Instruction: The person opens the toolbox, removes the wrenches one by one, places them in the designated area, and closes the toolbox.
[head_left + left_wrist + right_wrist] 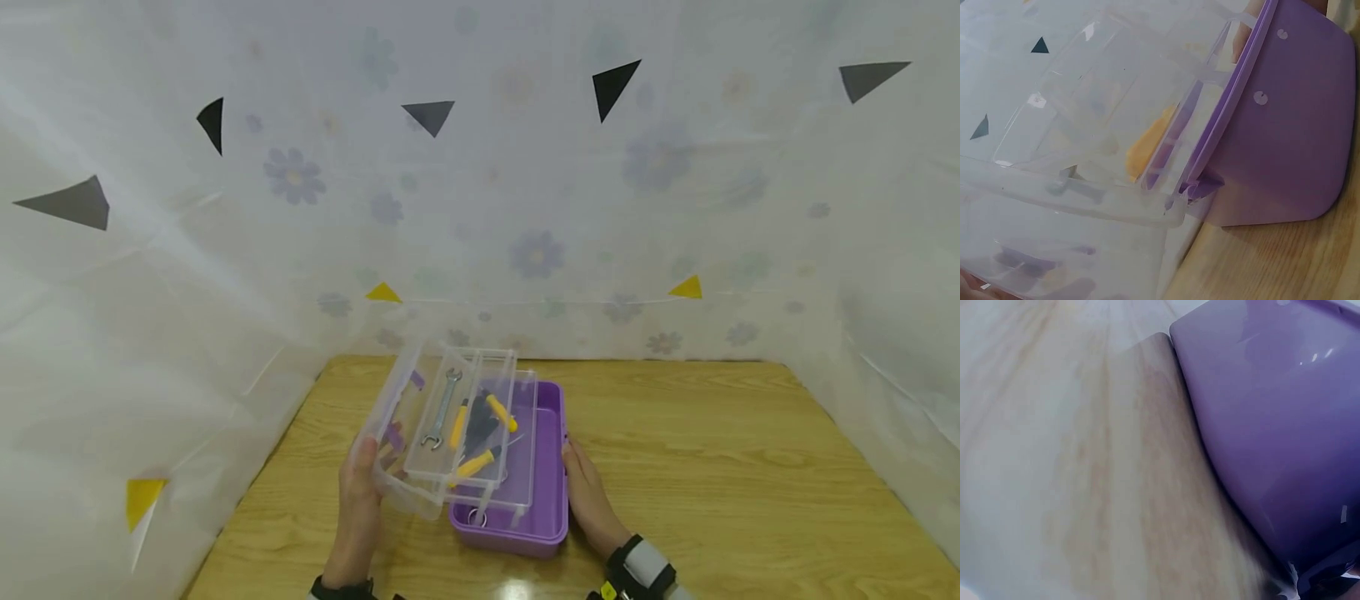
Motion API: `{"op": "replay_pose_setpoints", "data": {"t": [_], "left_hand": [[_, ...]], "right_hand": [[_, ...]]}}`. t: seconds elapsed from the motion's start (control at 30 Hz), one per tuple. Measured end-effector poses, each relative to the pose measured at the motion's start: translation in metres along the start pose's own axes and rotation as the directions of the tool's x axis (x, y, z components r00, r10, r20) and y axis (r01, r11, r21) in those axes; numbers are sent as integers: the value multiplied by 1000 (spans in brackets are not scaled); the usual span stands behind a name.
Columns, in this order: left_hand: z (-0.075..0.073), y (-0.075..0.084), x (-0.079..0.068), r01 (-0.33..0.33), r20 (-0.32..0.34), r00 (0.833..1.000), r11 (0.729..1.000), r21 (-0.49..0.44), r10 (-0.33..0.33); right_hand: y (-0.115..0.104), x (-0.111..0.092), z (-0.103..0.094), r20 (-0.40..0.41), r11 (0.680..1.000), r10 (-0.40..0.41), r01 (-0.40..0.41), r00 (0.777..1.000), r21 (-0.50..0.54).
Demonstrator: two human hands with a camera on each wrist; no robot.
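Note:
My left hand (358, 500) grips the near-left edge of a clear plastic lid (401, 400), which stands tilted up at the left of a purple toolbox (551, 533). Clear trays (517, 492) spread out in tiers between lid and box. A silver open-ended wrench (444, 408) lies in the upper tray area, beside several yellow-handled tools (475, 465) seen through the plastic. Against the toolbox's right wall rests my right hand (592, 500), its fingers along the outside. The right wrist view shows the glossy purple wall (1266, 425) close up, with fingers mostly hidden.
The toolbox stands on a wood-grain table (712, 467). A small metal ring (477, 517) lies in its near-left corner. White floral sheeting (480, 208) with black, grey and yellow triangles surrounds the back and sides. Purple latches (393, 437) sit on the lid.

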State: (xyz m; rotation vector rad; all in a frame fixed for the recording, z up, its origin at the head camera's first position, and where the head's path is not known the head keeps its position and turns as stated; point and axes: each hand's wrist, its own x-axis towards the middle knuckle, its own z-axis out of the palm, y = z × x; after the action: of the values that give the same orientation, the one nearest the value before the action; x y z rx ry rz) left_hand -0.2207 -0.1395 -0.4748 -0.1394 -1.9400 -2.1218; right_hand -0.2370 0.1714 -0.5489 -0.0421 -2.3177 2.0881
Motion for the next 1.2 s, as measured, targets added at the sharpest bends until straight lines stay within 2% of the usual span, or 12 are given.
{"op": "replay_pose_setpoints", "data": {"t": [0.37, 0.63, 0.87, 1.03, 1.2], "left_hand": [[-3, 1, 0, 34, -25, 999, 998, -56, -36], [-10, -1, -1, 77, -34, 996, 990, -118, -82], [-15, -2, 1, 77, -42, 996, 993, -93, -81], [-19, -3, 2, 69, -62, 995, 992, -107, -76], [-26, -5, 1, 98, -63, 992, 987, -126, -107]], "right_hand": [[1, 1, -2, 11, 1000, -18, 17, 1000, 16], [2, 1, 0, 7, 999, -27, 26, 1000, 30], [1, 0, 1, 6, 999, -27, 26, 1000, 29], [-1, 1, 0, 18, 999, -31, 31, 999, 33], [0, 1, -1, 16, 999, -28, 28, 999, 41]]}}
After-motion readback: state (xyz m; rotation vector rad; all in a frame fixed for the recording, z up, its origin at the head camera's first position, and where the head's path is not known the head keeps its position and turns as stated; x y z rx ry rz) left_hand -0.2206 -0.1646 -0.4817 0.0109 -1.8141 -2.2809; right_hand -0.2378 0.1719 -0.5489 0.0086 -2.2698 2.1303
